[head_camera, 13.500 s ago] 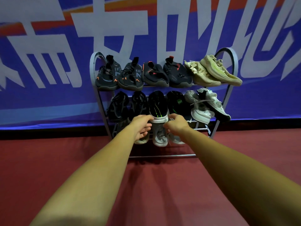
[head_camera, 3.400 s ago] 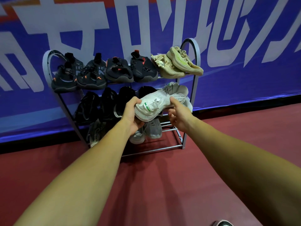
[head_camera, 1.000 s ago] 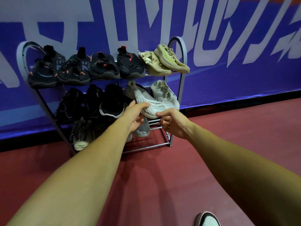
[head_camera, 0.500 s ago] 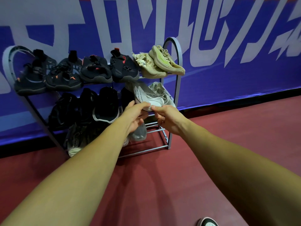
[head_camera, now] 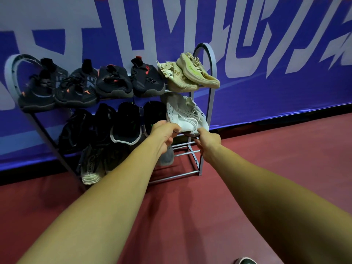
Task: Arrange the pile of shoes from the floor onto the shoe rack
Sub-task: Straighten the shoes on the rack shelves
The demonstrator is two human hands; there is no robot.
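A grey metal shoe rack (head_camera: 211, 86) stands against the blue banner. Dark shoes (head_camera: 112, 83) and a beige pair (head_camera: 192, 77) fill its top shelf. Black shoes (head_camera: 125, 126) line the middle shelf, and a white pair (head_camera: 182, 115) sits at that shelf's right end, toes towards me. My left hand (head_camera: 163, 137) grips the toe of the left white shoe. My right hand (head_camera: 208, 142) holds the toe end of the white pair from the right and below. Grey shoes (head_camera: 91, 166) stand on the bottom shelf, partly hidden by my left arm.
The rack stands on a red floor (head_camera: 190, 216). One shoe (head_camera: 244, 261) lies on the floor at the bottom edge, right of centre. The blue banner (head_camera: 285, 63) with large white characters covers the wall behind the rack.
The white pair has been pushed further back onto the middle shelf's right end. Both hands have closed in on its toes. The view has shifted slightly.
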